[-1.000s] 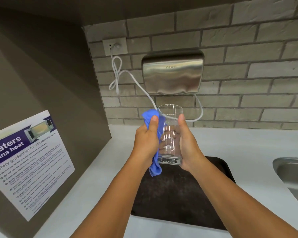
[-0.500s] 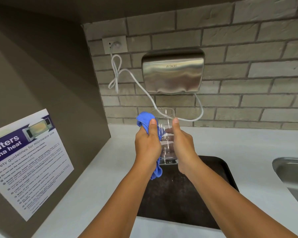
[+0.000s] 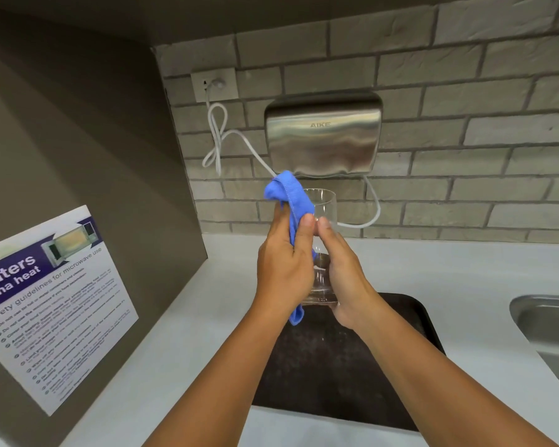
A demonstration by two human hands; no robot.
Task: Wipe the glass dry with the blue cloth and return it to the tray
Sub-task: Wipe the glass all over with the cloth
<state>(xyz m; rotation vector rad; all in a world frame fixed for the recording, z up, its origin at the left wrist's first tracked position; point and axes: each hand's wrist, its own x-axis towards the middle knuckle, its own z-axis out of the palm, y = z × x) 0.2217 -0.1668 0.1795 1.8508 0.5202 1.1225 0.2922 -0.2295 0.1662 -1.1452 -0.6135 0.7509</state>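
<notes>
Head view: white counter (image 3: 433, 285) runs below a brick wall (image 3: 465, 91); a steel sink (image 3: 549, 330) is cut off at right. A notice sheet (image 3: 49, 304) is stuck on the left panel. A dark tray (image 3: 336, 375) lies on the counter. A hand dryer (image 3: 323, 137) is mounted on the wall. The glass (image 3: 321, 214) is held upright above the tray, clamped between both hands. The left hand (image 3: 284, 269) is closed on the blue cloth (image 3: 291, 201), pressed against the glass side. The right hand (image 3: 342, 272) is wrapped around the glass.
</notes>
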